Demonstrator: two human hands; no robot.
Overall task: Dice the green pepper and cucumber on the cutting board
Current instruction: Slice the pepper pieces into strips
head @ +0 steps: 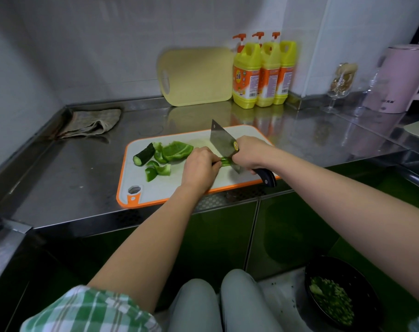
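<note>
Bowl (357,279) holds diced green bits (330,300); cutting board (160,188) bears pepper pieces (176,152), cucumber (144,155).

Cutting board (155,188) front-left bare — pepper pcs (177,152), cucumber (144,157) crowd its back-left.

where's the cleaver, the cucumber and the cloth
cleaver (221,142), head view, flat of the blade
cucumber (145,153), head view, dark skin at mid-length
cloth (92,122), head view, middle of the folded fabric

Soft, even light, glare on the steel counter (84,164) — edges bowed and blurred.
</note>
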